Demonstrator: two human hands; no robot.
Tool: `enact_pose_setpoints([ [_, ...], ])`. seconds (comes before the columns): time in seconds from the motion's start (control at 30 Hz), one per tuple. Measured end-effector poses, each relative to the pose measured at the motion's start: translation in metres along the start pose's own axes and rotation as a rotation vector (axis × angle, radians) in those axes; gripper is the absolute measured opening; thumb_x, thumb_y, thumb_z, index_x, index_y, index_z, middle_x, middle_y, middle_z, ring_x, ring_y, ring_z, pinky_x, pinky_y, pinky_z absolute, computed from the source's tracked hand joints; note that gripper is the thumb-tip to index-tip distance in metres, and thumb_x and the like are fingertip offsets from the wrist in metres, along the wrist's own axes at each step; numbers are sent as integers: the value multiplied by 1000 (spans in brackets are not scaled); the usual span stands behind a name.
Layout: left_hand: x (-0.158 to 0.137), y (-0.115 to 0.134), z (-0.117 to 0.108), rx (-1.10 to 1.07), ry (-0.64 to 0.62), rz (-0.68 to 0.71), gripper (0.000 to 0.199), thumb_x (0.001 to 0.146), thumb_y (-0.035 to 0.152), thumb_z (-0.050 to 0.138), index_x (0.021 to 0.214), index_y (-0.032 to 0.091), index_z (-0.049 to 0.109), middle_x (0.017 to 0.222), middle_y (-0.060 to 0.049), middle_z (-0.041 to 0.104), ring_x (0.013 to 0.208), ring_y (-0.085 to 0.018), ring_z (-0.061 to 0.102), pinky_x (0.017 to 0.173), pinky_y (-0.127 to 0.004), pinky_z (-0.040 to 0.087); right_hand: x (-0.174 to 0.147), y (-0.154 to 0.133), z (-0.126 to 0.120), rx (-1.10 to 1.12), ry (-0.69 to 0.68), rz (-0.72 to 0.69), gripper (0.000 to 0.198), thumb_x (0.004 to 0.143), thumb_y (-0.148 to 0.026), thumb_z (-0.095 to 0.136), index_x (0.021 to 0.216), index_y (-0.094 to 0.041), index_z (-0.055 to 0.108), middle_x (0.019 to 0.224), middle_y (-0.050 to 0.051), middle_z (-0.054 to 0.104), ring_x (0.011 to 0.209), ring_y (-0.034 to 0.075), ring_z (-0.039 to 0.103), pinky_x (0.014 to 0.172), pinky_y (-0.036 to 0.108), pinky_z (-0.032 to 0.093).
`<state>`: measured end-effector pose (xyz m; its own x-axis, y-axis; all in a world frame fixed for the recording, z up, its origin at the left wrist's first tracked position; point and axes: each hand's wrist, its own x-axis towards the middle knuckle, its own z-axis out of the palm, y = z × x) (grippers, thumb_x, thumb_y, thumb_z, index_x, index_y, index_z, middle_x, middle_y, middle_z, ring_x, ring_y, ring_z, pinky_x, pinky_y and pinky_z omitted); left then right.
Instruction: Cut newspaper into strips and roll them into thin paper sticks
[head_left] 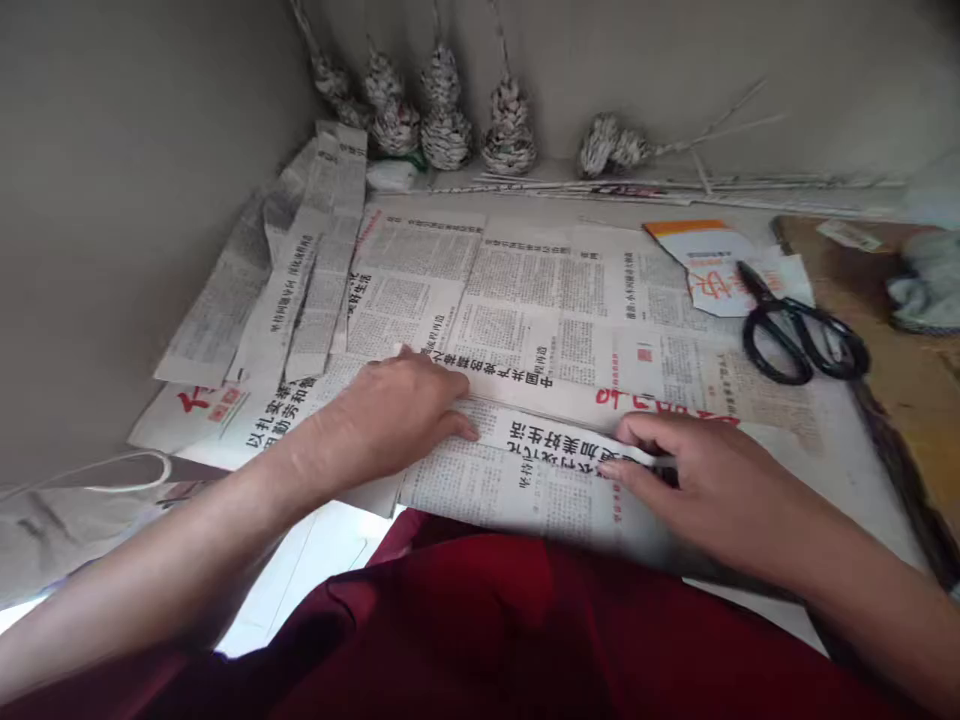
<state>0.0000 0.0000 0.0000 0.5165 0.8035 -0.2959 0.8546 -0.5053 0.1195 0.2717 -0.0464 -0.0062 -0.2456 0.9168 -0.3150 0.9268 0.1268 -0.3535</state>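
A narrow newspaper strip [547,428] stretches between my two hands, lying over larger newspaper sheets [517,295] on the work surface. At its left end, my left hand [409,410] presses down with bent fingers, its thumb along the near side of the strip. My right hand [675,465] pinches the other end between thumb and forefinger. A thin white piece pokes out between those right fingers; whether it is part of the strip I cannot tell. Black-handled scissors [799,340] lie beyond my right hand, partly on a torn piece of printed paper [720,270].
Cut newspaper strips [300,260] are piled at the left. Several woven paper gourd shapes [448,110] stand against the wall, and another [611,147] lies on its side. Thin paper rods [555,188] run along the back. A brown board [847,255] is at the right.
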Motion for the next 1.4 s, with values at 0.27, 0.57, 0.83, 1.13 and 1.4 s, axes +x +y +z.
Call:
enact_pose_setpoints([
  [0.27, 0, 0, 3, -85, 68, -17, 30, 85, 48, 57, 88, 19, 62, 83, -5, 67, 82, -25, 63, 74, -39, 48, 1, 4, 2, 7, 29, -49, 20, 83, -39, 54, 71, -24, 56, 64, -2, 61, 57, 16, 55, 51, 28, 36],
  [0.57, -1, -2, 3, -109, 145, -88, 26, 79, 47, 65, 90, 23, 64, 77, -2, 68, 70, -21, 60, 65, -34, 44, 0, 7, 8, 32, 85, -70, 16, 86, -39, 52, 80, -25, 57, 66, -2, 62, 57, 16, 55, 52, 28, 38],
  [0.83, 4, 1, -5, -32, 88, -112, 24, 80, 46, 65, 86, 23, 67, 72, -4, 67, 64, -21, 59, 64, -34, 43, 0, 6, 7, 19, 60, -56, 18, 87, -39, 50, 78, -25, 55, 66, -1, 62, 61, 18, 57, 54, 29, 37],
  [1.13, 4, 1, -5, -16, 62, -114, 28, 82, 47, 62, 88, 21, 66, 76, -5, 68, 67, -20, 60, 66, -33, 45, 2, 7, 5, 16, -9, -36, 20, 88, -41, 47, 79, -24, 52, 68, -1, 61, 63, 18, 57, 56, 30, 37],
  [1.4, 3, 1, -4, 15, 44, -116, 28, 84, 47, 60, 90, 20, 65, 77, -5, 68, 70, -21, 60, 66, -33, 44, 3, 8, 8, -8, 4, -42, 19, 89, -40, 46, 79, -24, 51, 66, -1, 60, 60, 18, 57, 55, 30, 37],
])
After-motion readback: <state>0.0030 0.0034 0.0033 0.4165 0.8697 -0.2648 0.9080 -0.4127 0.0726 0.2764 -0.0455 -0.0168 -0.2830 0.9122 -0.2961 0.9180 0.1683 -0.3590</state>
